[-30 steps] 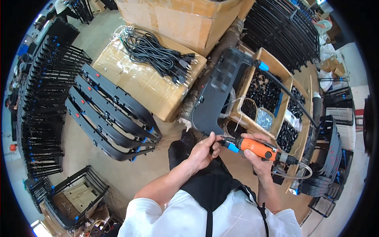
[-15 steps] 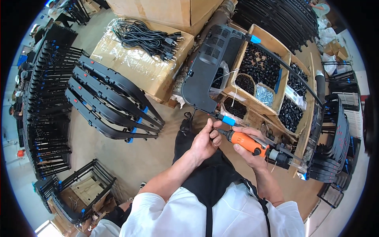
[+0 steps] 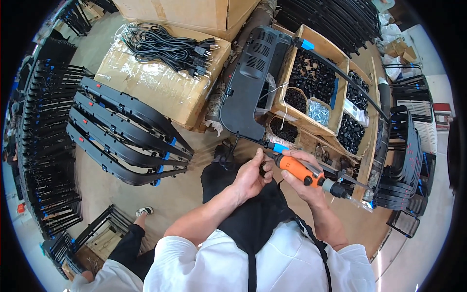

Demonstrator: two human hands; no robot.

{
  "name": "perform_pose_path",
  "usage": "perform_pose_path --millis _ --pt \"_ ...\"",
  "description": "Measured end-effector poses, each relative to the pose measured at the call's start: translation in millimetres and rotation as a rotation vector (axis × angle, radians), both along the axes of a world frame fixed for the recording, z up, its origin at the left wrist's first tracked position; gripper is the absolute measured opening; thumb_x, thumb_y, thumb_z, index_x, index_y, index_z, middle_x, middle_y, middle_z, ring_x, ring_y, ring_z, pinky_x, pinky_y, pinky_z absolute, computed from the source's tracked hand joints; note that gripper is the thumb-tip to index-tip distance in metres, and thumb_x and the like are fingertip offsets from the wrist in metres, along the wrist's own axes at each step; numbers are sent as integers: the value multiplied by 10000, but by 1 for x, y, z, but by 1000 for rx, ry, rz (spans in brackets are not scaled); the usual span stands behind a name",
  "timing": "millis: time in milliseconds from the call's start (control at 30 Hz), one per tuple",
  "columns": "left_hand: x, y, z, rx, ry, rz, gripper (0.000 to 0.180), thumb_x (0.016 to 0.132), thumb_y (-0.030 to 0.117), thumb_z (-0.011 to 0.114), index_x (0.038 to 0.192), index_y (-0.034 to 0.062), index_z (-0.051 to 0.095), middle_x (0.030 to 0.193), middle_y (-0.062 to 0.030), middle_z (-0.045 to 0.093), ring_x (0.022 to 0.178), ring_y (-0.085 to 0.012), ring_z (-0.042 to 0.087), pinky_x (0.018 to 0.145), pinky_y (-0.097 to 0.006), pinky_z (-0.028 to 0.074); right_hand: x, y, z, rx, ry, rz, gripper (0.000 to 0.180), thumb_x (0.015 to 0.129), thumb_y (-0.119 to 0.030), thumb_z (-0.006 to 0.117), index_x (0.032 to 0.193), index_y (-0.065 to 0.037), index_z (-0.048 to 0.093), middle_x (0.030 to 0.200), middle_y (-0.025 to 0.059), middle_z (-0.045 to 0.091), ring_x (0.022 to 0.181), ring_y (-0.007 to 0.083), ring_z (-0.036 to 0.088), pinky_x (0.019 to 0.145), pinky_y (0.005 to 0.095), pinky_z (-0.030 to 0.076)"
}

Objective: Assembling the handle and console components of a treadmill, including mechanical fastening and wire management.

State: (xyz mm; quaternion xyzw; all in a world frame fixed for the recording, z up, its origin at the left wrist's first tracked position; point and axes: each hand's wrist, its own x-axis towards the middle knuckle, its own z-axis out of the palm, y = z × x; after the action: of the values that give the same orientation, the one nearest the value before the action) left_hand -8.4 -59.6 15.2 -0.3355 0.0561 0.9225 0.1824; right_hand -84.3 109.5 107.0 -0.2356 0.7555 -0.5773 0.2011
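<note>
- The right hand (image 3: pixel 304 179) is wrapped tight around an orange power screwdriver (image 3: pixel 302 171), whose tip points up and left toward the left hand.
- The left hand (image 3: pixel 250 176) is pinched shut just left of the tool's tip; what its fingertips hold is too small to make out.
- Right above both hands lies a black frame (image 3: pixel 248 78), its lower rounded corner almost touching the tool's tip, with a blue sleeve (image 3: pixel 279 147) on its rail there.
- Just above the right hand, a small round tub (image 3: pixel 283 130) holds dark little parts.
- Further up from the grip, a cardboard tray (image 3: pixel 335 87) is split into sections: one full of black plastic caps (image 3: pixel 315 78), one with a clear bag of silver screws (image 3: pixel 319 112), one with another round tub of dark pieces (image 3: pixel 295 100).
- To the right of that tray, a second wooden tray (image 3: pixel 366 121) holds more black caps and a clear bag.
- Left of the left hand, well apart, a row of finished black frames (image 3: pixel 126 131) leans together on the floor.
- Beyond them, up and left of the hands, a taped cardboard box (image 3: pixel 155 85) carries a bundle of black power cords (image 3: pixel 168 48).
</note>
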Motion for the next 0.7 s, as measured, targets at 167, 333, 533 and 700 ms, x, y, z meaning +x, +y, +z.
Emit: perform_pose_path --millis 167,333,533,700 --pt "18 -17 -7 -161 16 -77 344 1138 343 496 1228 39 631 896 -17 605 753 -158 558 670 -295 456 -15 -17 -11 38 15 -105 464 883 -49 807 1309 -55 625 1263 99 715 1163 209 686 1034 361 541" --pt "25 -33 -19 -261 76 -139 263 1130 257 527 1200 40 658 936 -16 636 793 -149 577 694 -301 475 -26 -33 -11 91 -10 -90 465 884 -49 806 1312 -59 624 1248 82 720 1138 189 691 1017 348 549" --pt "27 -43 -38 -363 185 -191 263 1133 265 528 1190 54 674 933 -5 667 801 -122 611 710 -284 488 -38 -53 1 248 28 46 433 878 -86 812 1279 -81 651 1183 74 724 1084 186 699 989 338 555" --pt "24 -45 -33 -424 164 -177 258 1143 249 498 1193 54 660 949 -21 689 801 -126 633 716 -277 503 -46 -61 4 332 102 232 394 844 -86 816 1215 -90 684 1266 81 731 1112 198 719 992 334 558"
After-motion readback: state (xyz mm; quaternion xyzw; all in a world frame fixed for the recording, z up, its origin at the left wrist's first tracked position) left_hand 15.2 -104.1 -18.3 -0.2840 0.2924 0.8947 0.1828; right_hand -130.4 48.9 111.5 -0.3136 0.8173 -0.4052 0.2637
